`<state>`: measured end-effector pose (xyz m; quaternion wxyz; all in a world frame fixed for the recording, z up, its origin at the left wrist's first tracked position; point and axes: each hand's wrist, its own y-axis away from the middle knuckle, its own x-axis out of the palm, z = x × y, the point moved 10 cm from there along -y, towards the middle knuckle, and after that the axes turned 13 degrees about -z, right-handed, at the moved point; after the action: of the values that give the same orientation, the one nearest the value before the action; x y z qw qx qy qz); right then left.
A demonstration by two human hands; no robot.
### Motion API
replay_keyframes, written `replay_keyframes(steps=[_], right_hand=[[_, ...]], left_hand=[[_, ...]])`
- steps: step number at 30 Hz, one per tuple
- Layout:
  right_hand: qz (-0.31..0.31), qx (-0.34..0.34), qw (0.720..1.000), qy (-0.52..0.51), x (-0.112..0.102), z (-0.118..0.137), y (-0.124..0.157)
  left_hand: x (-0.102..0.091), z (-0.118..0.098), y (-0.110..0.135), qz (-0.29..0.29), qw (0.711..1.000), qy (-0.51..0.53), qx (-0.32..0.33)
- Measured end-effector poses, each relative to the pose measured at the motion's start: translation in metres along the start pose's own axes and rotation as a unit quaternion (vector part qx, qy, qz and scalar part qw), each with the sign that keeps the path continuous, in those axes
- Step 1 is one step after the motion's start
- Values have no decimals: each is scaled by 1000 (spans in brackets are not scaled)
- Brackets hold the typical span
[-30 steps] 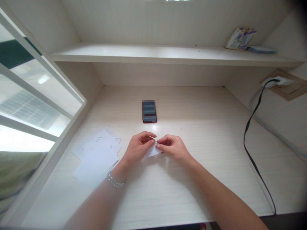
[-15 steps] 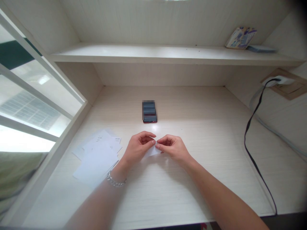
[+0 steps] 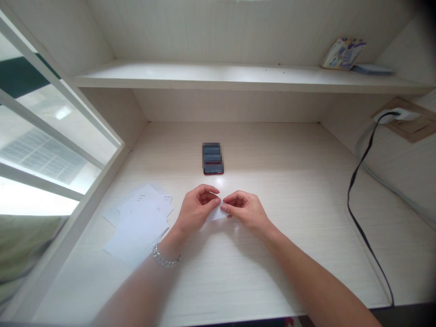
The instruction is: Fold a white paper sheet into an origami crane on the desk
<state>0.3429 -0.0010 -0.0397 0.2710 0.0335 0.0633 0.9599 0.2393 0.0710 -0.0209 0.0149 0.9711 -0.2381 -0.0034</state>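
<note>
Pale desk [image 3: 272, 277] beneath my view; at left I see loose sheets [image 3: 136, 225] lying flat, apparently unfolded; then the left hand [image 3: 195, 208], thumb and curled fingers pinching a small white paper [image 3: 217, 214]; the right hand [image 3: 245, 209] pinches its far edge; whether any fold is finished, I cannot tell.

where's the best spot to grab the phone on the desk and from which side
Grip the phone by its two long edges, probably, from above on the near side: it lies flat, those edges running away from you, so thumb and fingers could span its width. The left hand and right hand are on that side, both holding the white paper.
</note>
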Motion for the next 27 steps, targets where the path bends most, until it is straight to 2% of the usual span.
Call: replay_keyframes(steps=[7, 14, 20, 27], right_hand=[[12, 13, 1000, -1, 1, -1, -1], [-5, 2, 1000, -10, -4, 4, -1], [-41, 1, 999, -23, -11, 6, -2], [-40, -23, 999, -7, -12, 14, 1]], left_hand=[[-6, -5, -2, -27, 999, 12, 12], [7, 2, 3, 28, 999, 9, -12], [-3, -5, -1, -23, 999, 17, 16], [-1, -1, 0, -8, 998, -55, 33]])
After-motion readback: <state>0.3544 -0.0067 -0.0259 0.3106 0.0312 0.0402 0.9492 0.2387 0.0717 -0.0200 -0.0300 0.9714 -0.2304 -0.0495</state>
